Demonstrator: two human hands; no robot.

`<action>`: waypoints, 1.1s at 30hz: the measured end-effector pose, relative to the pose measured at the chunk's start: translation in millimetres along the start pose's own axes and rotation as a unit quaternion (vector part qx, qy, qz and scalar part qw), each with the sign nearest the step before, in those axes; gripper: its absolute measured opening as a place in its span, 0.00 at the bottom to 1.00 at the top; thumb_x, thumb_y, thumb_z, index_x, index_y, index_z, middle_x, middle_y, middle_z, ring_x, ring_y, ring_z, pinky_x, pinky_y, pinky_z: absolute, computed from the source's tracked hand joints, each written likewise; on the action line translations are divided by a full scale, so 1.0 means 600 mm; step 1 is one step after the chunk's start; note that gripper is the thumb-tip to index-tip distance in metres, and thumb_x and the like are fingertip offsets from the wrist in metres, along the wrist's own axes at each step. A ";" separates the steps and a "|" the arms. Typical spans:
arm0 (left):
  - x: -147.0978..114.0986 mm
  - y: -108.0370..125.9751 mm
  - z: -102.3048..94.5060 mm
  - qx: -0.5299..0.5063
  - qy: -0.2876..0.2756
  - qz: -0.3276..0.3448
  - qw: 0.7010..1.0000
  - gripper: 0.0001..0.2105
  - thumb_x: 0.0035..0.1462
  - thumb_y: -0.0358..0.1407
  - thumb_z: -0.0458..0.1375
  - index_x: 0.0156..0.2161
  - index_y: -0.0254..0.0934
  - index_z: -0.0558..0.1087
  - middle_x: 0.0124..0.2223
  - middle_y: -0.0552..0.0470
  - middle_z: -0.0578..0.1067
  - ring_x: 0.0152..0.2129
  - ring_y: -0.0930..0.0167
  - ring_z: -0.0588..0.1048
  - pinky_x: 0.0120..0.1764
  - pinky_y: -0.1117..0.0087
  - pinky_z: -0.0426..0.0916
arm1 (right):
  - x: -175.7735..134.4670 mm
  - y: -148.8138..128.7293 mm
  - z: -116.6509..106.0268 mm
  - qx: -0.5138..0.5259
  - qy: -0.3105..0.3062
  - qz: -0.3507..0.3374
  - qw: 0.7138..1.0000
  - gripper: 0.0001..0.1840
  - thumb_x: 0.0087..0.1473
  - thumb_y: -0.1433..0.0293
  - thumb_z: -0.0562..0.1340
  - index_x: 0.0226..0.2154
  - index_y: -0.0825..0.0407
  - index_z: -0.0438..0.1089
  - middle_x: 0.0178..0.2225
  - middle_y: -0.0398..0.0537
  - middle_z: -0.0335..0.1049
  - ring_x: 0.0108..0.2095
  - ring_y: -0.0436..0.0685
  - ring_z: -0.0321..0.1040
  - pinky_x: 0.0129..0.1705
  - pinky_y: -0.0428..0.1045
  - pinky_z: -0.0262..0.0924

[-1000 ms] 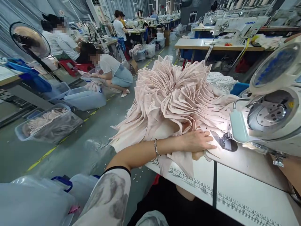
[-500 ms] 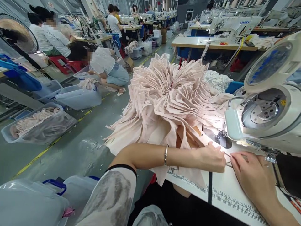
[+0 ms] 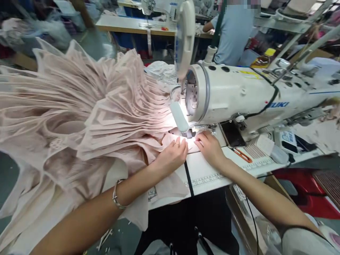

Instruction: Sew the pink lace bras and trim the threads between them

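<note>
Under the lit head of a white sewing machine (image 3: 231, 94), a piece of pale pink fabric (image 3: 191, 144) lies by the presser foot (image 3: 189, 134). My left hand (image 3: 173, 153) is closed, its fingertips pressing the fabric just left of the foot. On the other side, my right hand (image 3: 209, 147) pinches the right end of that fabric between thumb and fingers. A big fanned pile of pale pink fabric pieces (image 3: 114, 117) covers the table on the left, partly under my left forearm. The needle point is too small to make out.
On the right of the table lie an orange thread snipper (image 3: 242, 155), a dark phone-like slab (image 3: 232, 134) and a white-blue box (image 3: 288, 141). White lace-like material (image 3: 162, 71) sits behind the machine. A person in a blue shirt (image 3: 235, 32) stands beyond.
My view has swung to the right. Both hands have moved from the table's front area up to the presser foot. The thin cord between my fingers is no longer visible; pink fabric is there.
</note>
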State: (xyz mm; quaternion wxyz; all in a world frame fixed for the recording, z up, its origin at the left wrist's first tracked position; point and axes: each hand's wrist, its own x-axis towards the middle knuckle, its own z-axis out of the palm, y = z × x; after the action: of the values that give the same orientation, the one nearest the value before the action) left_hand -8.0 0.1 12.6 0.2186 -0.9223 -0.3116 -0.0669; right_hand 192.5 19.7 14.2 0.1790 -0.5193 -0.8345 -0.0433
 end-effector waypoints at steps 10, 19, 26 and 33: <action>-0.002 0.007 -0.013 -0.042 -0.008 -0.030 0.999 0.18 0.60 0.20 0.47 0.54 0.17 0.68 0.54 0.30 0.72 0.52 0.58 0.72 0.53 0.60 0.68 | 0.016 -0.030 -0.030 -0.135 -0.145 0.039 0.979 0.13 0.57 0.81 0.51 0.38 0.58 0.68 0.37 0.57 0.69 0.36 0.59 0.65 0.37 0.50 0.58; -0.003 0.010 -0.012 -0.048 -0.013 -0.035 0.998 0.19 0.60 0.19 0.46 0.55 0.15 0.67 0.55 0.28 0.71 0.53 0.55 0.71 0.53 0.59 0.69 | 0.048 -0.031 -0.074 -0.204 -0.282 0.029 0.937 0.26 0.51 0.86 0.46 0.51 0.61 0.63 0.44 0.65 0.69 0.41 0.62 0.69 0.32 0.50 0.59; -0.001 0.010 -0.009 -0.059 0.004 -0.038 0.998 0.19 0.61 0.19 0.44 0.53 0.17 0.68 0.53 0.30 0.72 0.52 0.58 0.72 0.52 0.61 0.68 | 0.043 -0.008 -0.047 -0.201 -0.231 0.089 0.948 0.19 0.61 0.78 0.45 0.49 0.58 0.65 0.41 0.62 0.72 0.42 0.63 0.70 0.39 0.53 0.58; -0.006 -0.006 0.001 -0.132 0.033 -0.084 0.987 0.18 0.61 0.21 0.44 0.54 0.19 0.68 0.53 0.34 0.73 0.52 0.60 0.72 0.53 0.62 0.69 | 0.053 -0.057 -0.036 -0.080 -0.274 0.079 0.955 0.14 0.65 0.70 0.46 0.46 0.56 0.62 0.36 0.56 0.73 0.36 0.59 0.70 0.34 0.49 0.55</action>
State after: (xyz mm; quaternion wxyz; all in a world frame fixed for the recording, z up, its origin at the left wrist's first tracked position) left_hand -13.2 1.2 12.2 0.0988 -0.9110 -0.3689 -0.1558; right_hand 155.1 25.6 49.1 -0.0960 -0.5880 -0.8017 0.0479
